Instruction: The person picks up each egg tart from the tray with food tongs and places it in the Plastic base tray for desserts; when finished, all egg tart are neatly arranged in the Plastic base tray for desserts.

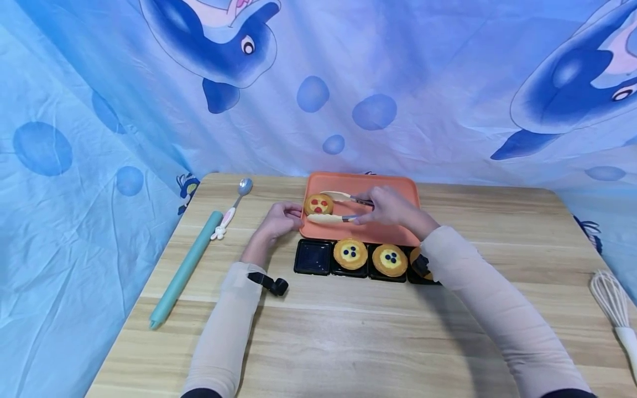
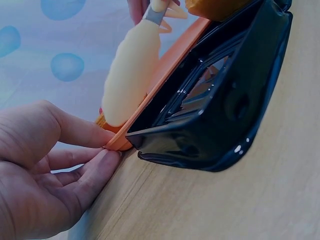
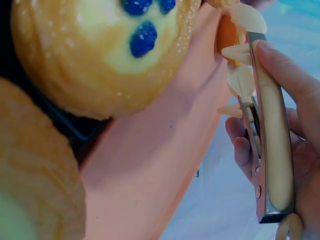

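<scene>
My left hand (image 1: 280, 220) pinches the left edge of an orange tray (image 1: 365, 181) between thumb and fingers; the left wrist view shows this grip at the tray's corner. My right hand (image 1: 385, 207) holds a pair of tongs (image 1: 332, 219) with cream-coloured tips and metal-edged handles (image 3: 277, 150). The tongs' tips stand on either side of a tart (image 1: 318, 205) with red berries at the tray's left end. Whether both tips touch the tart, I cannot tell. In the right wrist view the tart is mostly hidden behind the tongs.
In front of the tray runs a row of black square holders (image 1: 313, 258). Blueberry tarts (image 1: 350, 254) sit in some; my right sleeve partly covers the rightmost. A teal rolling pin (image 1: 186, 269) and a rabbit-handled spoon (image 1: 230, 213) lie left, a whisk (image 1: 614, 307) far right.
</scene>
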Demonstrator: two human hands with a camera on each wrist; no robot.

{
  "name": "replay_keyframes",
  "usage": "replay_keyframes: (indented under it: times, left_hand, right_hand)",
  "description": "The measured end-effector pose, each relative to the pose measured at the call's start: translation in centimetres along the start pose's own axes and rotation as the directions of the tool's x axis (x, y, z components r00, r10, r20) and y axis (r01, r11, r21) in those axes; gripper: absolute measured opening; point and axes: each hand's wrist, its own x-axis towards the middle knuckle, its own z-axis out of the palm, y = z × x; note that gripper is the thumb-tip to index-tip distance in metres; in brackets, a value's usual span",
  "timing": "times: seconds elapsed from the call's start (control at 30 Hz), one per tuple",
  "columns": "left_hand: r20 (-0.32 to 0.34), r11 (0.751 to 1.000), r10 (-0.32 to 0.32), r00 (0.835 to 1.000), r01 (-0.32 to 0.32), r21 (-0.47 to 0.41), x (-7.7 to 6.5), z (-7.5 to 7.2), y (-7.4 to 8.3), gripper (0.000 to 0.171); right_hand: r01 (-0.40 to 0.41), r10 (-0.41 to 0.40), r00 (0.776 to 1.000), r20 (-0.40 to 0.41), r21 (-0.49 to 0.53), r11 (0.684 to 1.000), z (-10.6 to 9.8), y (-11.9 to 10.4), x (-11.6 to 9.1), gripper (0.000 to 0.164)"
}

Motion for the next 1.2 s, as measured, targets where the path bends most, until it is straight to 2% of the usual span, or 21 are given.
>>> replay_keyframes:
  times: [0.2, 0.6, 0.83, 1.07, 1.2]
  left_hand:
    - [0.003, 1.000, -0.016, 1.000, 0.016, -0.005, 0.0, -0.1, 0.2, 0.050]
    - [0.009, 1.000, -0.010, 1.000, 0.010, -0.003, 0.0, 0.1, 0.2, 0.049]
    - [0.001, 1.000, -0.009, 1.000, 0.009, 0.013, -0.1, 0.0, 0.0, 0.050]
    - [0.010, 1.000, -0.001, 1.000, 0.001, 0.008, 0.0, 0.0, -0.1, 0.049]
    - [0.005, 1.000, 0.005, 1.000, -0.005, 0.005, 0.0, -0.1, 0.0, 0.047]
  right_hand:
    - [-0.009, 0.009, 1.000, -0.002, 0.007, 1.000, 0.1, 0.1, 0.1, 0.064]
    - [-0.002, 0.002, 1.000, 0.001, 0.030, 1.000, -0.4, 0.2, -0.6, 0.063]
    - [0.107, -0.105, 0.993, -0.055, 0.044, 0.993, -1.4, -0.2, -1.7, 0.061]
    - [0.150, -0.156, 0.983, -0.101, -0.067, 0.986, -2.5, -1.3, -3.7, 0.060]
    - [0.200, -0.209, 0.974, -0.082, -0.100, 0.975, -2.8, -2.3, -5.0, 0.059]
